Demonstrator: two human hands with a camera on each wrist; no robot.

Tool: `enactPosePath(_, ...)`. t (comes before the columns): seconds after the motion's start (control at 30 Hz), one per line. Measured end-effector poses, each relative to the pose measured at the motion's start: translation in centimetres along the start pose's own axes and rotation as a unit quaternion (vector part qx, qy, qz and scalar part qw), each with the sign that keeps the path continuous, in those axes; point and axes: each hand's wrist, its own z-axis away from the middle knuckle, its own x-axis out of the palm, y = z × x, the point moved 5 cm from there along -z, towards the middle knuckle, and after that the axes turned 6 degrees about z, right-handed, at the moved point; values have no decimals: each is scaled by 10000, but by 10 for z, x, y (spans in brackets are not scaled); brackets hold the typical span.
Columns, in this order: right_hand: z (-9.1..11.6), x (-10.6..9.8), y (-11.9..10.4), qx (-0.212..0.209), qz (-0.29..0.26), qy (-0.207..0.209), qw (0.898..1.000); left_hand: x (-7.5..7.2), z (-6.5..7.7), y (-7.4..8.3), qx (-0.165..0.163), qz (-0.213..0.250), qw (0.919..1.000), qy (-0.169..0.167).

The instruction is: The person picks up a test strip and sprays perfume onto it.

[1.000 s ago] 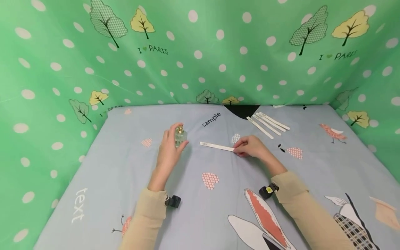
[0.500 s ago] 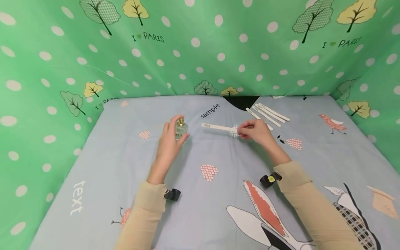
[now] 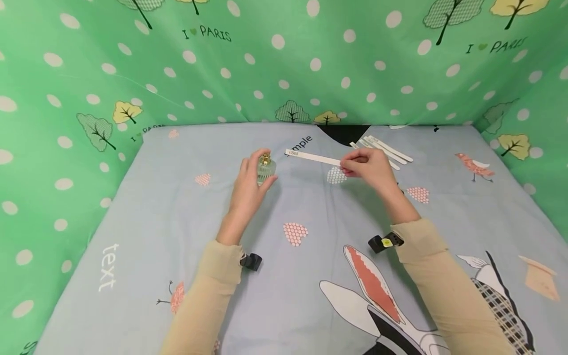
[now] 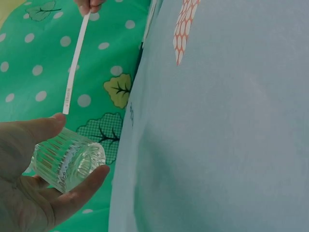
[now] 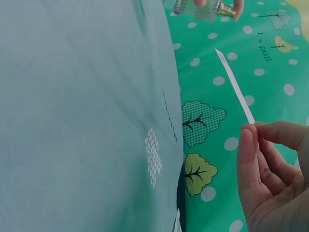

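My left hand (image 3: 249, 190) grips a small ribbed glass perfume bottle (image 3: 266, 170) with a gold spray neck, held above the table. A finger lies on the bottle's top. In the left wrist view the clear bottle (image 4: 72, 162) shows its base between thumb and fingers. Between thumb and fingertips, my right hand (image 3: 370, 170) pinches one end of a white paper test strip (image 3: 314, 157). Its printed free end points left, toward the bottle, with a gap between them. The right wrist view shows the strip (image 5: 235, 89) raised off the cloth, and part of the bottle (image 5: 195, 8) at the top.
Several more white strips (image 3: 390, 150) lie fanned at the back right of the table, partly behind my right hand. A grey-blue printed cloth (image 3: 266, 296) covers the table. A green dotted curtain (image 3: 222, 74) hangs along its back and sides.
The strip has risen off the cloth in my right hand. My left hand has lifted the bottle slightly and shifted right. The head view has tilted downward.
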Motion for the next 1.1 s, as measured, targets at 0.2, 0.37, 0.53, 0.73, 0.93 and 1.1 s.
enactPosePath(0.2, -1, 2, -7, -123, -81, -39, 9999, 3, -8, 3, 102, -1, 9999, 38)
enactPosePath(0.37, -3, 9, -7, -193, -59, -86, 9998, 7, -8, 3, 131, 29, 9999, 50)
enactPosePath(0.53, -2, 13, -8, -165, -132, -59, 9998, 10, -7, 3, 154, 60, 9998, 134)
enactPosePath(0.73, 0, 9, -7, -76, -122, -13, 9999, 8, -7, 1, 35, 259, 9995, 178)
enactPosePath(0.93, 1, -7, 2, 1, -347, 194, 9992, 3, -10, 2, 207, 454, 9982, 319)
enactPosePath(1.1, -1, -26, 12, 48, -431, 476, 9979, -2, -14, 3, 156, 613, 9969, 469)
